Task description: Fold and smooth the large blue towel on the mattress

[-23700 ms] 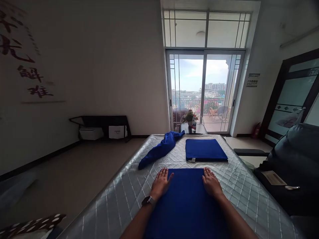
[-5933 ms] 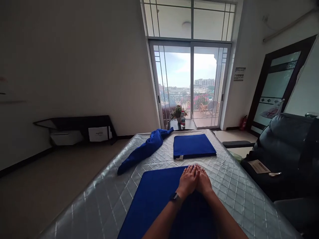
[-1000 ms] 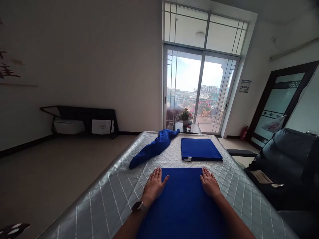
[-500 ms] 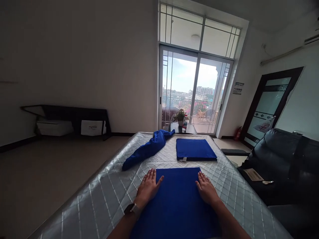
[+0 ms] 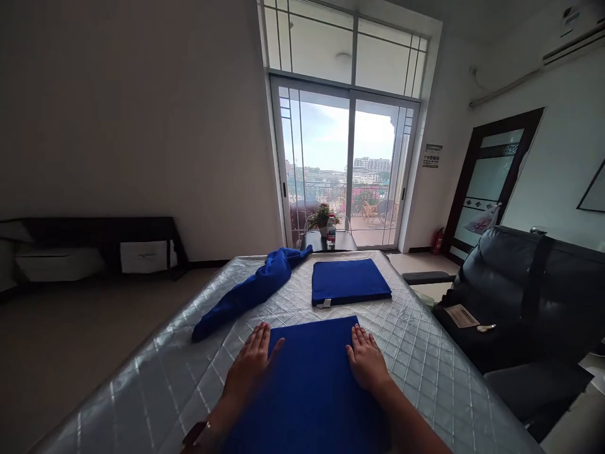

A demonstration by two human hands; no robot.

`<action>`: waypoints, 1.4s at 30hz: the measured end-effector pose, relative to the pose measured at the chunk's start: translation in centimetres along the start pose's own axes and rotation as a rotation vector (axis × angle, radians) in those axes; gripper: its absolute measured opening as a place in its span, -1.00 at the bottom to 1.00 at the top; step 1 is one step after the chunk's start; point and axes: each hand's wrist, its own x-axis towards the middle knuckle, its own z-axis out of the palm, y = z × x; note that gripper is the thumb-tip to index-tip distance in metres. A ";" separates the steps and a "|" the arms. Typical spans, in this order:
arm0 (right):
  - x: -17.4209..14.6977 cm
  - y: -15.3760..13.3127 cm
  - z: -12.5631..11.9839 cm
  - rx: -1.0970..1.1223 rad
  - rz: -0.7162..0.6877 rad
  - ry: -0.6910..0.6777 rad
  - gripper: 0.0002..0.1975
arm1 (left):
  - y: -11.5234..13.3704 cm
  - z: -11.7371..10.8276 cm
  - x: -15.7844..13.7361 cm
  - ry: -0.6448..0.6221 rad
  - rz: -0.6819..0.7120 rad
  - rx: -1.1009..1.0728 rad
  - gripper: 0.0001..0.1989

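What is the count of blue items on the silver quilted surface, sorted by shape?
Flat blue pieces: 2 (the near piece, with the left hand and right hand at its side edges; the far piece, with a white tag)
Bunched blue cloth: 1
Total: 3

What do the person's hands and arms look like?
The left hand and right hand are gloveless; no sleeves show on the forearms. The left wrist wears a dark, blurred wristband, probably a watch; the right wrist is bare.
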 end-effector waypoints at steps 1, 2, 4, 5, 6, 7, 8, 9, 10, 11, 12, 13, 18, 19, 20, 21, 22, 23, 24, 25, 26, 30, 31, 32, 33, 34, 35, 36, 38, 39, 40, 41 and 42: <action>0.0 0.0 0.0 0.004 0.003 0.004 -0.32 | 1.9 -0.3 -0.3 -0.011 0.051 -0.013 -0.21; 0.0 0.0 0.0 0.005 0.007 0.009 -0.32 | 4.0 -0.5 -0.8 -0.035 0.116 -0.028 -0.25; 0.0 0.0 0.1 -0.006 0.010 0.014 -0.33 | 8.6 -0.4 -1.6 -0.121 0.290 -0.045 -0.26; 0.0 0.1 0.1 -0.019 0.008 0.015 -0.33 | 10.9 -0.1 -2.0 -0.157 0.371 -0.054 -0.27; -0.1 0.2 0.1 -0.037 -0.001 0.014 -0.34 | 13.1 0.2 -2.2 -0.194 0.433 -0.067 -0.28; -0.1 0.3 0.2 -0.057 -0.017 0.012 -0.35 | 15.0 0.5 -2.3 -0.229 0.467 -0.080 -0.28; -0.2 0.4 0.2 -0.076 -0.037 0.007 -0.35 | 16.6 0.8 -2.3 -0.257 0.476 -0.093 -0.28; -0.2 0.5 0.3 -0.091 -0.056 0.002 -0.36 | 17.8 1.2 -2.1 -0.281 0.461 -0.106 -0.27; -0.2 0.6 0.3 -0.098 -0.069 -0.002 -0.36 | 18.6 1.4 -1.9 -0.300 0.433 -0.116 -0.25; -0.2 0.6 0.4 -0.098 -0.070 -0.005 -0.36 | 18.9 1.7 -1.6 -0.316 0.401 -0.123 -0.23; -0.2 0.6 0.4 -0.094 -0.062 -0.006 -0.35 | 18.8 1.9 -1.4 -0.328 0.375 -0.128 -0.21; -0.1 0.6 0.4 -0.085 -0.046 -0.005 -0.35 | 18.3 2.1 -1.2 -0.338 0.358 -0.128 -0.21; 0.1 0.3 0.3 -0.048 0.002 0.004 -0.33 | 10.2 2.2 -0.9 -0.326 0.222 -0.022 -0.24; 0.1 0.2 0.3 -0.046 0.005 0.007 -0.33 | 7.9 2.0 -1.1 -0.318 0.180 0.012 -0.24; 0.1 0.2 0.3 -0.047 0.005 0.009 -0.34 | 5.6 1.7 -1.3 -0.309 0.145 0.044 -0.25; 0.1 0.2 0.3 -0.049 0.004 0.011 -0.34 | 3.4 1.3 -1.6 -0.303 0.118 0.070 -0.27; 0.1 0.2 0.3 -0.051 0.002 0.012 -0.33 | 1.3 0.9 -2.0 -0.300 0.096 0.088 -0.27; 0.1 0.2 0.3 -0.055 -0.001 0.013 -0.33 | -0.5 0.5 -2.5 -0.295 0.076 0.097 -0.28; 0.1 0.2 0.3 -0.058 -0.003 0.014 -0.33 | -1.9 0.2 -2.9 -0.286 0.057 0.098 -0.28; 0.1 0.2 0.4 -0.063 -0.004 0.014 -0.33 | -3.0 -0.1 -3.3 -0.275 0.035 0.092 -0.27; 0.2 0.3 0.4 -0.070 -0.004 0.014 -0.33 | -3.8 -0.3 -3.7 -0.264 0.013 0.082 -0.25; 0.4 0.4 0.8 -0.111 -0.005 0.018 -0.33 | -4.4 -0.3 -4.1 -0.226 -0.043 0.059 -0.17; 0.4 0.4 0.9 -0.119 -0.007 0.022 -0.33 | -4.3 -0.2 -4.1 -0.216 -0.037 0.058 -0.16; 0.5 0.4 1.0 -0.125 -0.011 0.027 -0.33 | -4.3 0.0 -4.0 -0.206 -0.030 0.055 -0.16; 0.5 0.5 1.1 -0.130 -0.013 0.031 -0.33 | -4.2 0.1 -4.0 -0.196 -0.027 0.051 -0.15; 0.5 0.5 1.1 -0.135 -0.012 0.035 -0.33 | -4.3 0.2 -4.0 -0.191 -0.027 0.046 -0.15; 0.4 0.5 1.2 -0.142 -0.010 0.038 -0.33 | -4.3 0.3 -4.0 -0.191 -0.031 0.040 -0.13; 0.4 0.4 1.2 -0.150 -0.008 0.040 -0.33 | -4.4 0.4 -4.0 -0.191 -0.039 0.033 -0.12; 0.3 0.1 1.0 -0.172 -0.003 0.037 -0.33 | -4.4 0.6 -4.0 -0.182 -0.048 0.019 -0.12; 0.3 -0.1 0.9 -0.186 0.000 0.034 -0.34 | -4.5 0.6 -4.0 -0.173 -0.049 0.012 -0.13; 0.2 -0.3 0.7 -0.201 0.002 0.030 -0.34 | -4.5 0.6 -4.1 -0.162 -0.051 0.006 -0.14; 0.1 -0.6 0.4 -0.217 0.008 0.027 -0.34 | -4.5 0.6 -4.1 -0.153 -0.052 0.001 -0.15; 0.0 -0.9 0.1 -0.234 0.013 0.025 -0.35 | -4.5 0.6 -4.1 -0.149 -0.052 -0.001 -0.16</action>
